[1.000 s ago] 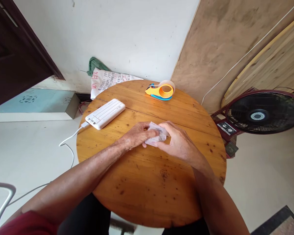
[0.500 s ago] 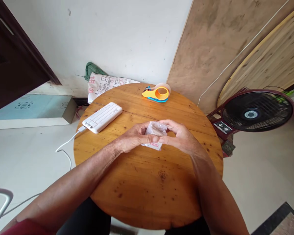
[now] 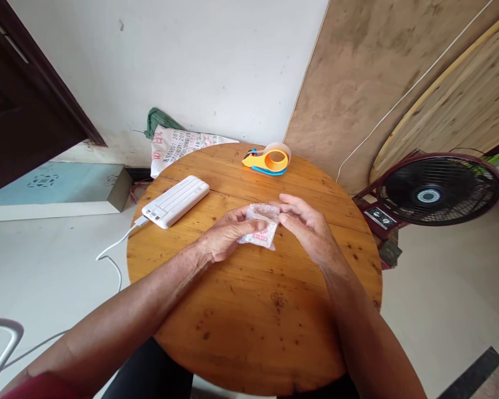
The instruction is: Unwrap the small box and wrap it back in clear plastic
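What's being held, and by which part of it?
The left hand holds a small plastic-wrapped packet by its left side, thumb across the face. The right hand is at its right edge; whether it grips can't be told.

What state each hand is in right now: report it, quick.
Left hand: closed, holding the plastic-wrapped packet.
Right hand: open, close by the packet's right side; whether it touches cannot be told.

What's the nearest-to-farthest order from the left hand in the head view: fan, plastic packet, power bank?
From the left hand:
1. Plastic packet: held in it, under the thumb.
2. Power bank: up and left, on the table.
3. Fan: far right, off the table.
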A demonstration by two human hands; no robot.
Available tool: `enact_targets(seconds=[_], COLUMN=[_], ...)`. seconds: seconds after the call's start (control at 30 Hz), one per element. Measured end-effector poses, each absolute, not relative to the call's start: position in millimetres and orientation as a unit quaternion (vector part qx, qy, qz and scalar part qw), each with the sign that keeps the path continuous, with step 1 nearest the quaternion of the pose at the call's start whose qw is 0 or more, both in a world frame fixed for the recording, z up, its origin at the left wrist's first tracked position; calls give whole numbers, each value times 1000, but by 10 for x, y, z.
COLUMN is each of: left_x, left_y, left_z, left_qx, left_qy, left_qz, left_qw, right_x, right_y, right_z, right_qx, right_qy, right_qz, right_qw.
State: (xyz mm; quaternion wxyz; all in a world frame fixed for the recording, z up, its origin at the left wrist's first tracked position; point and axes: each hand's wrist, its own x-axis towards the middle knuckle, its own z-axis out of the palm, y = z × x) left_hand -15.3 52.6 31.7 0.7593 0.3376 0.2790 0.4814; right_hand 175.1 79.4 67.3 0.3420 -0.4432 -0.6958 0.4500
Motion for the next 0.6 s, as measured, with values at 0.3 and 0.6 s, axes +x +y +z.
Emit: enact_targets(seconds=[0.3, 0.6], left_x=[-128, -91], left_y=[503, 483], left_z=[338, 305], left_qx=[330, 360], left_qy=[291, 306], left_qz=[473, 446], left_qw=[763, 760], right_x=[1725, 1722], right_y=[806, 823], right_z=[642, 673], right_qx=[-441, -437], right_qy=[-692, -695], right_qz=[437, 406], right_qw=[370, 401])
